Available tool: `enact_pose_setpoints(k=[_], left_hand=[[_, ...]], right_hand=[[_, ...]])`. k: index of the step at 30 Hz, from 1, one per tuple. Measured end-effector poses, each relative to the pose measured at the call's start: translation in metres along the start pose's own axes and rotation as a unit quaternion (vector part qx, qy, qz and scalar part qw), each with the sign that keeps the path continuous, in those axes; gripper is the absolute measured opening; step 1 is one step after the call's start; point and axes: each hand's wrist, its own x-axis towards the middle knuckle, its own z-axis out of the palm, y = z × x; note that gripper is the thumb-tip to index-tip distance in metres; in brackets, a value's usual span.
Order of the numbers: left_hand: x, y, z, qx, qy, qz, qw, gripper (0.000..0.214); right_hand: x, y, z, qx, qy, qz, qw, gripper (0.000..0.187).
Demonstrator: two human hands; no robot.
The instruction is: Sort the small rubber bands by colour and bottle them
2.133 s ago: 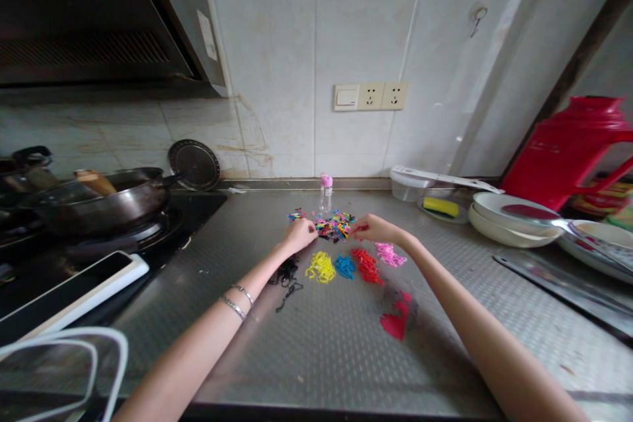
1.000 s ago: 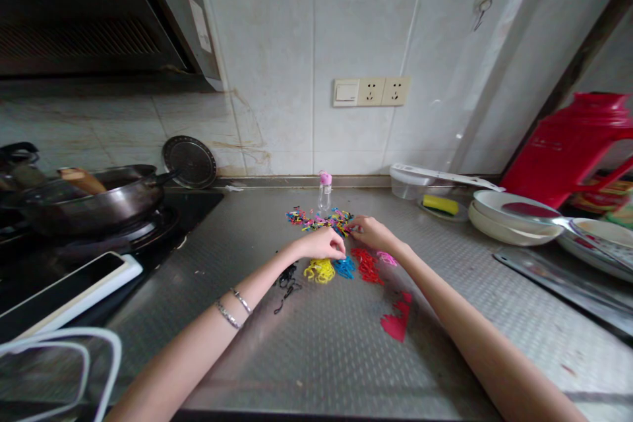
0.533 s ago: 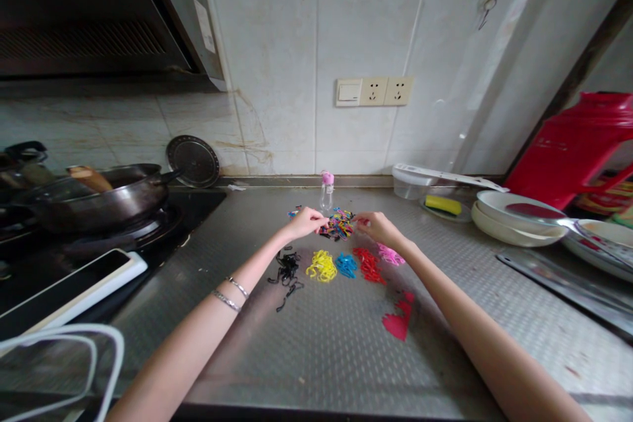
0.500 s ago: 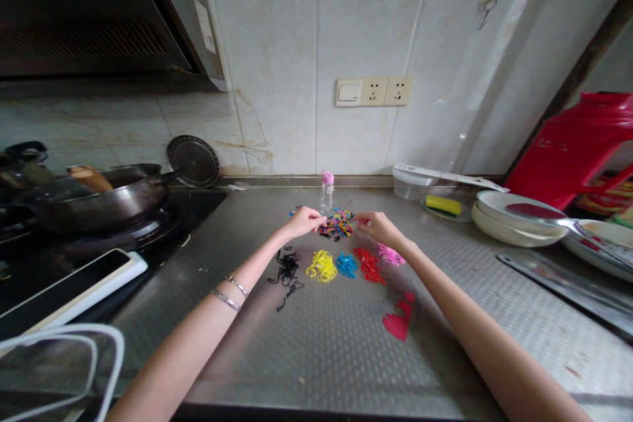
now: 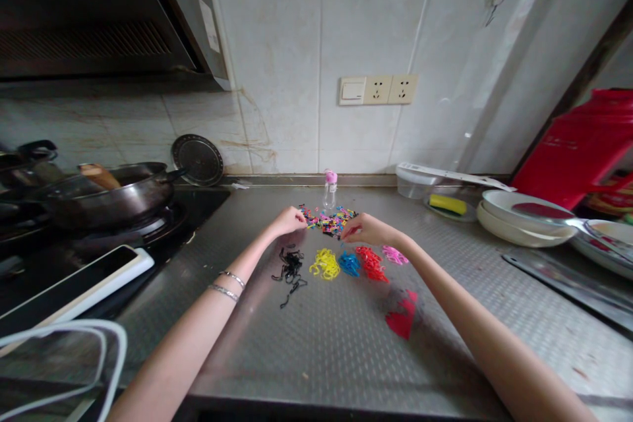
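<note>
A mixed heap of small coloured rubber bands (image 5: 332,220) lies on the metal counter before a clear bottle with a pink cap (image 5: 330,190). At the heap's left edge, my left hand (image 5: 289,221) is closed with fingers pinched; what they hold, if anything, is hidden. My right hand (image 5: 366,231) hovers at the right front of the heap, fingers bent down and together; a bluish speck shows by the fingertips. Nearer me lie single-colour piles: black bands (image 5: 291,265), yellow bands (image 5: 325,264), blue bands (image 5: 349,264), red bands (image 5: 372,264) and pink bands (image 5: 394,254).
A torn red patch (image 5: 401,316) lies on the counter. To the left are a pan (image 5: 111,201) on the stove, a white-edged device (image 5: 93,283) and a white cable (image 5: 119,349). Bowls (image 5: 514,227), a yellow sponge (image 5: 448,204) and a red thermos (image 5: 568,151) stand right.
My left hand has drawn left to the heap's edge. My right hand has come left and toward me, nearer the blue pile. More of the mixed heap shows. The view has shifted slightly.
</note>
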Motion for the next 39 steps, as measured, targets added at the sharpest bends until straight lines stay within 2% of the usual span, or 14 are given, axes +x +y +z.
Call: enact_pose_setpoints(k=[3,7,9,14,20,24,27,32,35,39], left_hand=[[-0.001,0.002,0.0,0.01,-0.026,0.011,1.0,0.025],[-0.001,0.007,0.003,0.034,-0.01,0.024,0.999,0.021],[-0.001,0.008,0.005,0.032,0.001,0.025,0.999,0.019],[-0.001,0.007,0.006,0.012,0.013,0.021,1.0,0.019],[-0.001,0.008,-0.011,-0.018,0.037,0.016,0.999,0.021],[-0.003,0.021,-0.021,-0.054,0.003,0.016,0.998,0.02],[-0.006,0.039,-0.023,-0.097,-0.032,0.036,0.994,0.021],[-0.01,0.07,-0.018,-0.143,-0.075,0.074,0.984,0.025],[-0.013,0.079,-0.016,-0.146,-0.086,0.087,0.982,0.023],[-0.015,0.081,-0.012,-0.141,-0.085,0.091,0.982,0.021]], right_hand=[[-0.003,0.002,0.0,-0.012,-0.042,0.017,0.999,0.018],[-0.005,0.004,-0.001,0.004,-0.096,0.029,0.995,0.021],[-0.006,0.004,-0.001,0.007,-0.101,0.037,0.994,0.022],[-0.004,0.008,-0.001,-0.016,-0.034,0.057,0.998,0.024],[-0.002,0.016,-0.002,-0.034,0.022,0.053,0.998,0.023],[0.001,0.014,0.003,-0.054,0.091,0.063,0.992,0.022],[0.004,0.006,0.012,-0.015,0.127,0.06,0.99,0.029],[0.009,-0.008,0.025,0.117,0.123,0.033,0.985,0.047],[0.01,-0.012,0.027,0.168,0.11,0.032,0.979,0.045],[0.01,-0.013,0.026,0.187,0.108,0.037,0.976,0.039]])
